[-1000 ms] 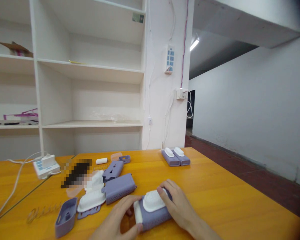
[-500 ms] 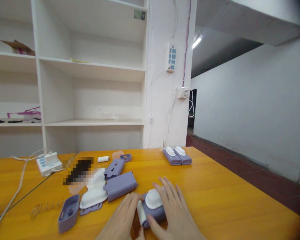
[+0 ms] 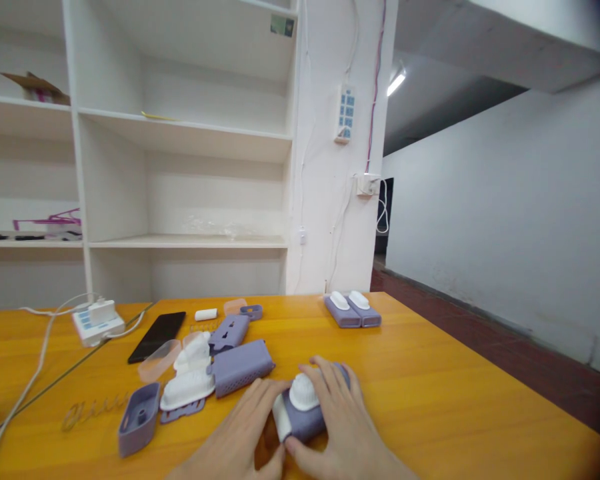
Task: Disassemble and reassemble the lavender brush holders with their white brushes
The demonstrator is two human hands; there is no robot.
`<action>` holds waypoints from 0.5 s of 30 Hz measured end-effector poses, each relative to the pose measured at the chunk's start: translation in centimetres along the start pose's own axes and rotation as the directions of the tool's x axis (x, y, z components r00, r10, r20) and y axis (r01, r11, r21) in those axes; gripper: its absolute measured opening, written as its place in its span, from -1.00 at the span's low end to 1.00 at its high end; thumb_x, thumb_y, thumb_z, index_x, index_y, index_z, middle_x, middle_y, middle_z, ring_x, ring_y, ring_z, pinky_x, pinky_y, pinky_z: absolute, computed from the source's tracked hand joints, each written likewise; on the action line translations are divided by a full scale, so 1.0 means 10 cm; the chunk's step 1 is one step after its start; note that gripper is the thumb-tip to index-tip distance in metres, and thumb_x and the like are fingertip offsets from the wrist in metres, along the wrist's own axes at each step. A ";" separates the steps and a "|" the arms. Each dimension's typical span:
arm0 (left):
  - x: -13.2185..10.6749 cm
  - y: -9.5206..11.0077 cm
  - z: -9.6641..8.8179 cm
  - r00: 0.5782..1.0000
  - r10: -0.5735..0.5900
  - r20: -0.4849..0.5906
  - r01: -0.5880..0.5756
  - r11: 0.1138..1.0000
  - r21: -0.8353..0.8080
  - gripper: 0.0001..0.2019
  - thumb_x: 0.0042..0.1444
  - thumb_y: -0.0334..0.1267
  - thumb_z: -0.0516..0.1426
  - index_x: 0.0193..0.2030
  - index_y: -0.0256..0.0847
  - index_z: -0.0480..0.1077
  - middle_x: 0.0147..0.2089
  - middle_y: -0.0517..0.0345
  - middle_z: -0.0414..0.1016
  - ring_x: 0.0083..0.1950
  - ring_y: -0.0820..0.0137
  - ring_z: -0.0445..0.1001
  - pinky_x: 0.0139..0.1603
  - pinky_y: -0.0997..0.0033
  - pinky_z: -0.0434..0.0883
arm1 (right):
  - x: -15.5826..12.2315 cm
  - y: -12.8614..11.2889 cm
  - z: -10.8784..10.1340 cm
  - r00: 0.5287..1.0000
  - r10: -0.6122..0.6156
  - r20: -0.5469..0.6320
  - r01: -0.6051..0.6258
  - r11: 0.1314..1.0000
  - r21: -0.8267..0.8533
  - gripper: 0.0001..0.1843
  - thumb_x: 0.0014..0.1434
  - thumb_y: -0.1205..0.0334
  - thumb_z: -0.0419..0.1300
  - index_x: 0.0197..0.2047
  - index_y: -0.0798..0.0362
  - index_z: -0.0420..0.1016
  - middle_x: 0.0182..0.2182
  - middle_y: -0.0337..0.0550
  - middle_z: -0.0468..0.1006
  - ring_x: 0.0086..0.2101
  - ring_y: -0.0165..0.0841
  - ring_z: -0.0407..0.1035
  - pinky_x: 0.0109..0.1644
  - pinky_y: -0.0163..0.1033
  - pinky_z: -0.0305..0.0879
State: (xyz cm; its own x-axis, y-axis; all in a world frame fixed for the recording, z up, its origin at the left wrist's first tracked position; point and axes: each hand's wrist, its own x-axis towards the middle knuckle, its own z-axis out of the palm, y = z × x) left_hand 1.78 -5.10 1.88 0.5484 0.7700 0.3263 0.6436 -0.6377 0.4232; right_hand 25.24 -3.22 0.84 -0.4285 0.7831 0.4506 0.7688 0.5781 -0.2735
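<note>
A purple plastic case (image 3: 307, 423) with a white ribbed oval knob (image 3: 303, 392) on top lies on the table in front of me, with a white section at its left end. My right hand (image 3: 343, 427) is wrapped over it, fingers across the top and far side, thumb at the near edge. My left hand (image 3: 245, 423) grips the white left end between fingers and thumb. The palms hide part of the case. Left of my hands lie a purple perforated shell (image 3: 244, 368) and several white moulded covers, one of them a ribbed cover (image 3: 187, 392).
A purple open cup (image 3: 139, 421), a black phone (image 3: 157, 337), a white roll (image 3: 206, 315) and a power strip (image 3: 99, 323) with cables occupy the left side. Two similar purple cases (image 3: 353, 310) stand at the back right. White shelves (image 3: 190, 243) rise behind the table.
The case has turned slightly between my hands, and more of its white end and far end now shows. My right fingers have drawn closer around it.
</note>
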 end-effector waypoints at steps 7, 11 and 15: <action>0.02 -0.02 0.06 0.996 -0.048 -0.075 0.048 0.999 -0.004 -0.35 -0.01 -0.35 0.22 0.28 -0.05 0.27 0.26 0.02 0.43 0.34 0.12 0.35 0.43 0.14 0.28 | -0.07 0.05 0.18 0.992 0.114 -0.056 -0.117 0.992 -0.046 0.21 -0.05 -0.09 0.38 0.52 -0.11 -0.19 0.47 0.14 -0.04 0.42 0.26 -0.20 0.36 0.58 -0.43; 0.04 -0.01 0.24 0.979 -0.111 -0.173 0.132 0.984 0.116 -0.45 0.02 -0.32 0.20 0.20 -0.15 0.28 0.18 -0.09 0.48 0.28 0.09 0.44 0.34 0.09 0.38 | -0.07 0.01 0.22 0.969 0.245 0.028 -0.245 0.969 0.013 0.23 0.01 0.03 0.28 0.54 -0.04 -0.40 0.52 0.05 -0.27 0.45 0.17 -0.42 0.38 0.53 -0.25; 0.01 -0.04 0.39 0.967 -0.029 -0.254 0.117 0.932 0.342 -0.43 0.07 -0.27 0.18 0.25 -0.25 0.23 0.25 -0.25 0.46 0.30 -0.03 0.43 0.29 -0.05 0.43 | 0.00 -0.10 0.15 0.955 0.266 0.130 -0.272 0.962 0.027 0.17 -0.02 0.13 0.23 0.54 0.11 -0.26 0.52 -0.03 -0.29 0.46 0.03 -0.57 0.48 0.30 -0.34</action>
State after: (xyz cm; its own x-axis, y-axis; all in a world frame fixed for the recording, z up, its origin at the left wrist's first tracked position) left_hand 3.63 -4.81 -1.54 0.3763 0.7683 0.5178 0.8471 -0.5117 0.1437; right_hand 23.75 -3.45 -0.15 -0.2665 0.9317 0.2469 0.8433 0.3494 -0.4083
